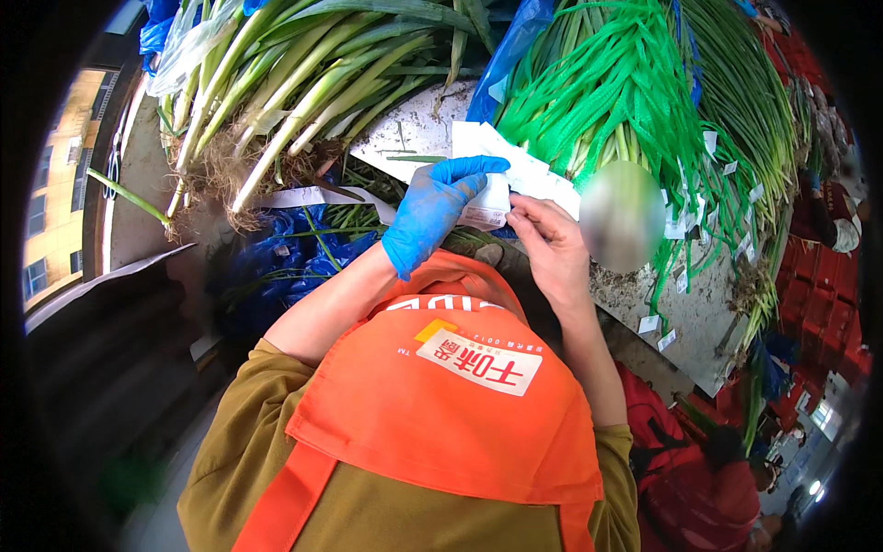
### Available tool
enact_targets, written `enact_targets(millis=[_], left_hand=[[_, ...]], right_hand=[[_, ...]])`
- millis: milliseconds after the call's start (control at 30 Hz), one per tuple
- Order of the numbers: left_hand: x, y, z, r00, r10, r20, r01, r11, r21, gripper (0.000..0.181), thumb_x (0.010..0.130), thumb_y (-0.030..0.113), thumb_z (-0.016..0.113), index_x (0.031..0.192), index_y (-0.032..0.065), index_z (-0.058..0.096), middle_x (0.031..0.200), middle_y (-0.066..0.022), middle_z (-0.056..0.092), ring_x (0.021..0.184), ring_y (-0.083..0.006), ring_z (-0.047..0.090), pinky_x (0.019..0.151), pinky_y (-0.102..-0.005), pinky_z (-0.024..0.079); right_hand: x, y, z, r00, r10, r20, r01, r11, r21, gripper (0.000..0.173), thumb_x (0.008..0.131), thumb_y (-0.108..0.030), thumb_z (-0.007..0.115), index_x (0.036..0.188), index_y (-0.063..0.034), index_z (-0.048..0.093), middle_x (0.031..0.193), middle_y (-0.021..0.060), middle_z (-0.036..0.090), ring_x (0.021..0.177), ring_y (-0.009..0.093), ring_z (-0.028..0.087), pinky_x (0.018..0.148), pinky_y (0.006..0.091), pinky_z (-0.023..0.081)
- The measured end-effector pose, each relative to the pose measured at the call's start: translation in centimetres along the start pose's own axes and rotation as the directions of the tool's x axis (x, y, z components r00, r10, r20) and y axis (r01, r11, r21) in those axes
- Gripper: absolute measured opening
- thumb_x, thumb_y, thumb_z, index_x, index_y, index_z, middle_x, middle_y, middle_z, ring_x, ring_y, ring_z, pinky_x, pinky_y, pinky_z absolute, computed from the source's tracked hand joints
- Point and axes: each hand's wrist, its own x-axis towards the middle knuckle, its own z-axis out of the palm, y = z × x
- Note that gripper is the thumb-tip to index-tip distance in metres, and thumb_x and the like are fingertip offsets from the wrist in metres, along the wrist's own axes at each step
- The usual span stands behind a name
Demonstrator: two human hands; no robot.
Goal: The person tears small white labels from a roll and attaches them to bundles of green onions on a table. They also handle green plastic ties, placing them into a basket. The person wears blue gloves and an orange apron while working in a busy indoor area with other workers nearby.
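My left hand (441, 207), in a blue glove, pinches a strip of white paper labels (493, 148) that bear small print. My bare right hand (548, 241) has thumb and forefinger together at the strip's lower right edge. A long white paper strip (359, 198) trails off to the left beneath my gloved hand. Just beyond my hands, bundles of green onions lie under green mesh netting (614, 90). White tags (648, 324) hang from the ends of this netting. Loose leeks (296, 131) with dirty roots are heaped at the upper left.
The dirt-strewn metal table (421, 124) carries the vegetables. Blue plastic bags (303, 234) and green scraps lie below its left edge. More green onions (738, 90) are stacked at the right. Red crates (824, 290) and a person in red (697, 476) are at the far right.
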Motion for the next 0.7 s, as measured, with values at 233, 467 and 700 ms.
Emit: enact_targets(millis=[233,467,700], left_hand=[[0.4,-1.0,-1.1,0.991,0.133,-0.032,-0.122,0.966,0.23,0.025,0.091,0.011,0.054,0.114,0.0033,0.063,0.101,-0.0031,0.065,0.086,-0.0084,0.058,0.08,-0.0244,0.048],[1.4,-0.4,-3.8,0.969,-0.08,-0.232,0.076,0.997,-0.029,0.031,0.084,0.009,0.064,0.115,0.0027,0.061,0.101,-0.0041,0.065,0.086,-0.01,0.059,0.077,-0.0214,0.048],[-1.8,0.4,-2.3,0.993,0.02,-0.12,0.001,0.985,0.173,0.032,0.081,-0.006,0.059,0.112,0.0019,0.062,0.103,-0.0051,0.066,0.09,-0.006,0.057,0.082,-0.0217,0.047]], right_hand=[[0.2,-2.5,2.7,0.987,-0.002,-0.161,-0.026,0.985,-0.172,0.009,0.08,-0.001,0.066,0.089,0.0017,0.065,0.081,0.0094,0.061,0.07,0.016,0.06,0.059,0.0245,0.046],[3.7,-5.5,-2.6,0.864,0.419,-0.281,-0.411,0.907,0.088,0.013,0.079,-0.009,0.064,0.081,0.004,0.065,0.067,-0.0017,0.06,0.06,0.005,0.05,0.055,0.0211,0.039],[5.9,4.3,-5.0,0.971,0.057,-0.233,-0.065,0.998,-0.025,0.018,0.082,-0.016,0.066,0.087,0.0015,0.064,0.071,0.0034,0.059,0.064,0.009,0.054,0.057,0.024,0.043]])
